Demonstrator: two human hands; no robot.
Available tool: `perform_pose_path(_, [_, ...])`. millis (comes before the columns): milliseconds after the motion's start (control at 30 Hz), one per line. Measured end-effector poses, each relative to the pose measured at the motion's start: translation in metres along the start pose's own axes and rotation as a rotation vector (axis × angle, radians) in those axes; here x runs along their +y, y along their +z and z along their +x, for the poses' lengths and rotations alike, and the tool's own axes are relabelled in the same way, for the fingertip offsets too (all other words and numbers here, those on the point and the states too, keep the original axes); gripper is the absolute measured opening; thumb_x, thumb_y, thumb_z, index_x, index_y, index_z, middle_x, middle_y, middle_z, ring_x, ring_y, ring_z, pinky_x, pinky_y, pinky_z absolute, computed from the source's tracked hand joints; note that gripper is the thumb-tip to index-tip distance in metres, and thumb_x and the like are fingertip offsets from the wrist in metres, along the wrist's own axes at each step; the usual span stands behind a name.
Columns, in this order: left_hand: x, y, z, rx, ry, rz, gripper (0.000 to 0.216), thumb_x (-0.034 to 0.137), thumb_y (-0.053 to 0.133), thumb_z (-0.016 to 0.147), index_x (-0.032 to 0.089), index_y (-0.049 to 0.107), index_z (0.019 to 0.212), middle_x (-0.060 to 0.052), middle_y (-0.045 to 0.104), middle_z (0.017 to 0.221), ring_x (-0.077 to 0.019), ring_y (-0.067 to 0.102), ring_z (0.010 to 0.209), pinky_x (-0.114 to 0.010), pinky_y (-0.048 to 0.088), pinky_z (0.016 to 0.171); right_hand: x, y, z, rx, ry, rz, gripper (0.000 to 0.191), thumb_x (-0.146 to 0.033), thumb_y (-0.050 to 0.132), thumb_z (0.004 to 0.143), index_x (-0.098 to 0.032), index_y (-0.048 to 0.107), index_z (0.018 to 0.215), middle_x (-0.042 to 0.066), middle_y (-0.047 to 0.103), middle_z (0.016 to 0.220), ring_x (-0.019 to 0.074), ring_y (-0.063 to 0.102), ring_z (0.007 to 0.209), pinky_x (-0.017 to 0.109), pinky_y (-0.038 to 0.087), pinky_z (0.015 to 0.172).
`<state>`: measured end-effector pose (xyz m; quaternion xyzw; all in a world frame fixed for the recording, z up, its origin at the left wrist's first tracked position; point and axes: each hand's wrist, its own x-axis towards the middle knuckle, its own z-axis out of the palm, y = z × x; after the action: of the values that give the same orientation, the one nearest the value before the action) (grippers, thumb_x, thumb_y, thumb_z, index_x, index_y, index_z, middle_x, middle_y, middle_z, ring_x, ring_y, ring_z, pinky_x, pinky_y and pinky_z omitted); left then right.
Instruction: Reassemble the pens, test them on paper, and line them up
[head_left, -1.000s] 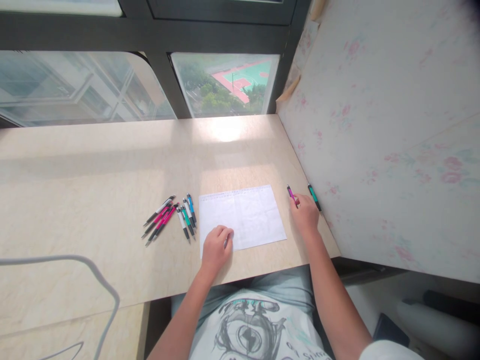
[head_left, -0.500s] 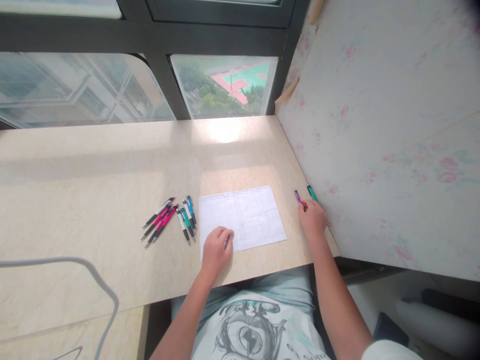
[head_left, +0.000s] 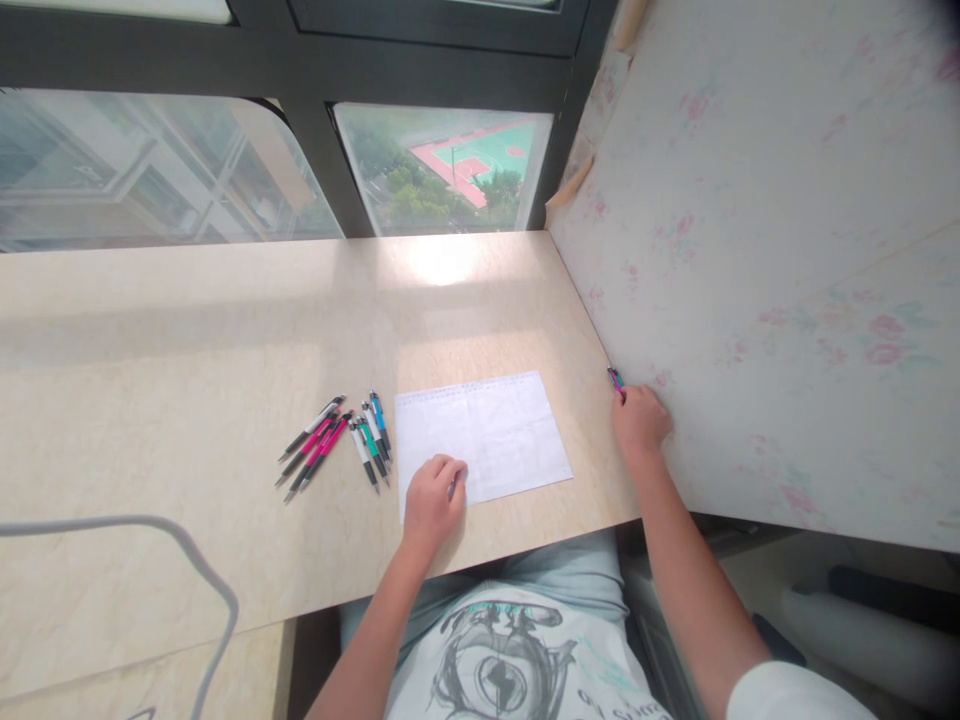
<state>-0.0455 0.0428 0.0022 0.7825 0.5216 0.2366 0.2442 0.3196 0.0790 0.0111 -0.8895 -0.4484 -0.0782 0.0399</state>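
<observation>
My left hand [head_left: 435,497] rests on the lower left part of a white sheet of paper [head_left: 502,430]. Its fingers are closed around a slim dark pen, of which only a short end shows. Over by the wall, my right hand [head_left: 642,420] is closed on a magenta pen [head_left: 618,386], whose top sticks out past the fingers. Right against it is the tip of a green pen [head_left: 611,374]; the hand hides the rest. Left of the paper lie a group of magenta and white pens [head_left: 324,445] and a second group of white, green and blue pens [head_left: 373,440].
A papered wall [head_left: 750,300] bounds the light desk [head_left: 187,400] on the right, and a dark-framed window [head_left: 446,165] stands behind it. A grey cable [head_left: 172,530] curves across the lower left.
My right hand has moved right to the wall with the magenta pen, which now sits against the green pen. My left hand stays on the paper.
</observation>
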Motion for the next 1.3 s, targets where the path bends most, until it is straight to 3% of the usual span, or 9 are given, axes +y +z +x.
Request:
perform_pose_path(333, [-0.003,0.001,-0.002,0.014,0.011,-0.029,0.019,0.016,0.046,0.088,0.022,0.064,0.092,-0.006,0.062,0.086,-0.0201,0.057,0.083,-0.034,0.045,0.075,-0.004,0.000,-0.004,-0.033,0.009,-0.025,0.035,-0.035,0.042,0.096,-0.019,0.071,0.107,0.014,0.064,0.099,0.0190,0.056,0.069,0.030,0.036,0.060])
perform_pose_path(467, [-0.003,0.000,-0.002,0.012,0.007,-0.031,0.019,0.016,0.046,0.089,0.022,0.063,0.092,-0.005,0.062,0.086,-0.0202,0.057,0.084,-0.034,0.045,0.076,-0.001,0.002,-0.003,-0.017,0.056,-0.001,0.038,-0.037,0.041,0.095,-0.018,0.072,0.107,0.014,0.068,0.092,0.0211,0.058,0.068,0.031,0.037,0.060])
perform_pose_path(700, [-0.003,0.001,-0.002,0.012,0.008,-0.034,0.018,0.016,0.045,0.089,0.022,0.062,0.091,-0.005,0.061,0.087,-0.0204,0.057,0.083,-0.034,0.045,0.076,0.003,0.004,-0.001,-0.108,0.095,-0.006,0.034,-0.033,0.045,0.091,-0.019,0.075,0.098,0.015,0.070,0.081,0.0234,0.060,0.066,0.033,0.038,0.060])
perform_pose_path(967, [-0.004,0.001,-0.002,0.016,0.011,-0.037,0.018,0.017,0.046,0.089,0.023,0.062,0.091,-0.005,0.061,0.086,-0.0205,0.058,0.084,-0.034,0.045,0.076,0.007,0.002,-0.005,-0.069,0.074,0.077,0.035,-0.037,0.045,0.091,-0.019,0.074,0.102,0.013,0.070,0.078,0.0215,0.058,0.063,0.030,0.037,0.058])
perform_pose_path(1300, [-0.004,0.001,-0.001,0.005,-0.002,-0.028,0.018,0.018,0.045,0.089,0.020,0.063,0.091,-0.006,0.061,0.087,-0.0199,0.057,0.084,-0.033,0.044,0.076,0.000,-0.002,-0.003,-0.224,0.106,0.035,0.034,-0.039,0.051,0.087,-0.022,0.073,0.106,0.013,0.072,0.084,0.0260,0.064,0.076,0.032,0.042,0.064])
